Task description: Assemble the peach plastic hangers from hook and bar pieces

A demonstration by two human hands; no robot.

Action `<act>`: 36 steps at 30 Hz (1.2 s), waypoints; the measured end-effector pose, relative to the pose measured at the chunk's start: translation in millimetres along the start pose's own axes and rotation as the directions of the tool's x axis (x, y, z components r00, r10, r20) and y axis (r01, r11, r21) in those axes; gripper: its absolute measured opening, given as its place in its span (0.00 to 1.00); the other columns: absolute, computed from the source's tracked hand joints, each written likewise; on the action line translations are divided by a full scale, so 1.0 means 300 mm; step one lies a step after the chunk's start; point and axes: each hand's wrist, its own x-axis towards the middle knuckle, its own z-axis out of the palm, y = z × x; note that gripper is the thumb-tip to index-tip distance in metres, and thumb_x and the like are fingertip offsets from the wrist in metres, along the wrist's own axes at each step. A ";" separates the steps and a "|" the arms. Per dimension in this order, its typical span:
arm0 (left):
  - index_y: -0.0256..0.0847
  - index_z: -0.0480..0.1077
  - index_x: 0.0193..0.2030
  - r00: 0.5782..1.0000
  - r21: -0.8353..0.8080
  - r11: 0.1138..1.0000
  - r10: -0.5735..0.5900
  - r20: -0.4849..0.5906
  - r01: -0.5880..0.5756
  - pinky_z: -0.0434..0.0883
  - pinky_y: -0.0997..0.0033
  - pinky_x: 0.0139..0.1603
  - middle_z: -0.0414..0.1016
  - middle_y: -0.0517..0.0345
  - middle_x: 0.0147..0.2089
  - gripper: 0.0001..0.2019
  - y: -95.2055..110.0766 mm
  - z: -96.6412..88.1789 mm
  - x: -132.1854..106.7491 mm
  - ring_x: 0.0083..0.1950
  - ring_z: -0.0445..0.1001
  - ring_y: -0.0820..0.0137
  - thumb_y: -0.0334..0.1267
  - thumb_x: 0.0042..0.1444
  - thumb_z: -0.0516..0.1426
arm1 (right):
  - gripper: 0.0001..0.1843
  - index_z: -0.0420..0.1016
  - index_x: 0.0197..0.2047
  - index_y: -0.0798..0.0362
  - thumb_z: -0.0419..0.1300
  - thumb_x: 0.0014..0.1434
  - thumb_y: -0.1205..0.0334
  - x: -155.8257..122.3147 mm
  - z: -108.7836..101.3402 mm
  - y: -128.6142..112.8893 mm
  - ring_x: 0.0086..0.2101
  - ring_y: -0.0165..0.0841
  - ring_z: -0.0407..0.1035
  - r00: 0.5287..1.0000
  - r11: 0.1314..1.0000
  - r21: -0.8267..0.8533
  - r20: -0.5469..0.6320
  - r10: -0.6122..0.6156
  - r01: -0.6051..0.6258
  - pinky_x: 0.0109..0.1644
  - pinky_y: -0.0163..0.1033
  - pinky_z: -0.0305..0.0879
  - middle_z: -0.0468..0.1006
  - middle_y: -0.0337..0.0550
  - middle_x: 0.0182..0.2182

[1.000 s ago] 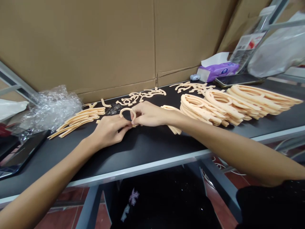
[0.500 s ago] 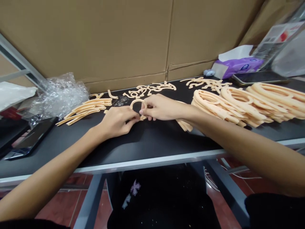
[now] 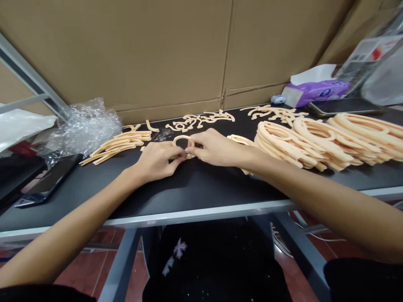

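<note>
My left hand (image 3: pixel 160 160) and my right hand (image 3: pixel 211 147) meet over the black table, both closed on one pale peach piece with a round loop (image 3: pixel 181 137). The loop stands up between them; its lower part is hidden by my fingers. Left of my left hand lies a pile of long thin peach strips (image 3: pixel 121 144). Beyond my hands are small curved peach pieces (image 3: pixel 201 120). Partly behind my right wrist lie more peach pieces (image 3: pixel 241 139), near stacks of larger looped peach pieces (image 3: pixel 280 140).
Crumpled clear plastic wrap (image 3: pixel 86 128) and a dark phone (image 3: pixel 52 180) lie at the left. At the back right are a purple tissue pack (image 3: pixel 321 91), another phone (image 3: pixel 346 106) and more small curved pieces (image 3: pixel 273 112). A cardboard wall (image 3: pixel 157 54) borders the back.
The view has shifted slightly. The loop sits a little lower and looks flatter between my hands, which both still grip the piece.
</note>
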 end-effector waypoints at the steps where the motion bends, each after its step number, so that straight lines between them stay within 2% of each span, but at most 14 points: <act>1: 0.41 0.84 0.41 1.000 -0.003 1.000 -0.008 -0.001 0.008 0.68 0.70 0.33 0.85 0.54 0.36 0.12 -0.001 0.001 -0.002 0.33 0.80 0.67 0.38 0.70 0.58 | 0.11 0.79 0.37 0.56 0.58 0.71 0.67 -0.001 0.002 0.003 0.36 0.31 0.72 1.000 1.000 -0.005 -0.006 -0.001 0.000 0.43 0.36 0.60 0.83 0.43 0.35; 4: 0.41 0.83 0.41 1.000 0.009 1.000 -0.016 -0.011 0.016 0.67 0.70 0.32 0.84 0.55 0.34 0.11 -0.005 0.005 -0.005 0.33 0.80 0.67 0.38 0.70 0.58 | 0.10 0.79 0.38 0.56 0.58 0.70 0.68 0.001 0.005 0.010 0.36 0.31 0.72 1.000 1.000 -0.012 -0.022 -0.002 0.002 0.42 0.35 0.60 0.83 0.42 0.35; 7: 0.41 0.82 0.43 0.999 0.032 0.999 -0.037 0.004 0.036 0.68 0.70 0.34 0.84 0.54 0.36 0.11 -0.013 0.006 -0.006 0.35 0.81 0.66 0.38 0.70 0.58 | 0.10 0.77 0.34 0.55 0.60 0.69 0.67 0.008 0.004 0.014 0.35 0.31 0.72 0.995 0.999 0.009 -0.095 0.041 -0.040 0.41 0.35 0.59 0.82 0.41 0.34; 10: 0.40 0.82 0.48 0.997 0.021 0.997 -0.073 0.000 0.073 0.71 0.69 0.39 0.86 0.53 0.39 0.11 -0.019 -0.003 -0.004 0.38 0.82 0.65 0.39 0.70 0.58 | 0.10 0.75 0.33 0.54 0.61 0.68 0.64 0.019 -0.005 0.017 0.34 0.32 0.71 0.974 0.992 0.086 -0.199 0.105 -0.090 0.41 0.37 0.61 0.81 0.40 0.32; 13: 0.40 0.81 0.50 0.994 0.028 0.994 -0.108 -0.016 0.109 0.72 0.68 0.39 0.87 0.52 0.40 0.12 -0.017 -0.016 0.000 0.38 0.83 0.64 0.42 0.71 0.58 | 0.07 0.75 0.36 0.54 0.60 0.68 0.65 0.026 -0.021 0.022 0.34 0.33 0.72 0.938 0.978 0.128 -0.287 0.196 -0.166 0.43 0.38 0.63 0.82 0.42 0.32; 16: 0.40 0.82 0.52 0.994 0.039 0.993 -0.110 -0.021 0.111 0.72 0.68 0.38 0.87 0.52 0.39 0.14 -0.012 -0.019 0.001 0.38 0.83 0.64 0.42 0.72 0.57 | 0.04 0.77 0.40 0.54 0.61 0.67 0.64 0.023 -0.029 0.034 0.35 0.35 0.74 0.899 0.973 0.030 -0.378 0.223 -0.229 0.44 0.40 0.64 0.83 0.43 0.34; 18: 0.40 0.82 0.54 0.997 0.041 0.996 -0.075 -0.030 0.076 0.72 0.67 0.37 0.87 0.52 0.39 0.15 -0.013 -0.015 -0.001 0.38 0.84 0.64 0.40 0.71 0.57 | 0.05 0.79 0.43 0.54 0.62 0.67 0.63 0.019 -0.026 0.043 0.36 0.36 0.74 0.898 0.975 -0.039 -0.399 0.186 -0.219 0.45 0.41 0.64 0.83 0.44 0.34; 21: 0.41 0.83 0.57 0.998 0.036 0.998 -0.047 -0.034 0.048 0.73 0.68 0.38 0.87 0.51 0.40 0.16 -0.023 -0.007 -0.004 0.39 0.84 0.64 0.37 0.69 0.56 | 0.09 0.80 0.47 0.54 0.63 0.67 0.60 0.014 -0.020 0.045 0.37 0.37 0.76 0.901 0.977 -0.050 -0.400 0.169 -0.205 0.46 0.41 0.65 0.84 0.46 0.36; 24: 0.41 0.83 0.57 0.997 0.031 0.996 -0.080 -0.008 0.080 0.74 0.68 0.39 0.88 0.51 0.41 0.17 -0.035 -0.004 -0.006 0.40 0.85 0.63 0.37 0.69 0.55 | 0.14 0.81 0.53 0.54 0.61 0.70 0.57 0.011 -0.024 0.033 0.39 0.39 0.77 0.897 0.971 -0.092 -0.410 0.166 -0.222 0.47 0.42 0.66 0.86 0.47 0.39; 26: 0.40 0.83 0.56 0.994 0.044 0.993 -0.109 0.008 0.109 0.74 0.67 0.39 0.88 0.50 0.41 0.17 -0.039 -0.004 -0.007 0.40 0.85 0.62 0.38 0.69 0.55 | 0.14 0.81 0.52 0.53 0.58 0.72 0.57 0.007 -0.030 0.023 0.41 0.41 0.77 0.901 0.949 -0.175 -0.398 0.174 -0.261 0.46 0.42 0.64 0.86 0.48 0.41; 30: 0.39 0.84 0.54 0.988 0.058 0.987 -0.151 0.043 0.149 0.75 0.65 0.40 0.87 0.48 0.41 0.17 -0.040 -0.004 -0.007 0.41 0.85 0.60 0.41 0.69 0.55 | 0.17 0.84 0.47 0.53 0.53 0.72 0.61 0.000 -0.028 0.016 0.46 0.47 0.78 0.943 0.890 -0.358 -0.275 0.188 -0.282 0.44 0.44 0.60 0.87 0.52 0.45; 36: 0.35 0.83 0.53 0.982 -0.005 0.984 -0.179 0.068 0.179 0.75 0.65 0.40 0.85 0.50 0.36 0.18 -0.035 -0.003 -0.001 0.34 0.81 0.63 0.41 0.71 0.54 | 0.20 0.84 0.51 0.57 0.50 0.72 0.64 0.001 -0.003 0.022 0.50 0.48 0.78 0.985 0.885 -0.439 -0.134 0.105 -0.154 0.47 0.46 0.60 0.86 0.58 0.50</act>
